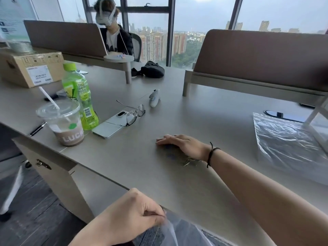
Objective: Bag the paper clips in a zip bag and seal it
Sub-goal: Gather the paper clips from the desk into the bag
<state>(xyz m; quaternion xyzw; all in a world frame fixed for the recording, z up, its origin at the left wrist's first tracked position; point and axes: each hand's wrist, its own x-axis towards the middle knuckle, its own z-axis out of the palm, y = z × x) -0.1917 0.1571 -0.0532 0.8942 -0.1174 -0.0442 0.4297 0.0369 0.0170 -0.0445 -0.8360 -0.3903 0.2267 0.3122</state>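
Head view:
- The right hand (182, 145) lies flat on the table (204, 110), fingers spread and palm down, covering a loose pile of paper clips (190, 161) that shows only at the heel of the palm, near the centre of the picture.
- The left hand (134, 215), at 6 o'clock below the table edge, pinches the mouth of a clear zip bag (179, 229); how wide that mouth gapes cannot be told.
- Risk: if the clips are swept toward the edge and the bag mouth sits slack or off to one side, clips would probably spill to the floor.
- Risk: a flat palm may leave stragglers behind, or scatter them sideways.
- Another plastic bag (287, 144) lies at 3 o'clock, well apart.
- The phone (109, 126), glasses (135, 113) and coffee cup (62, 123) at 10 o'clock look safely clear of a sweep.
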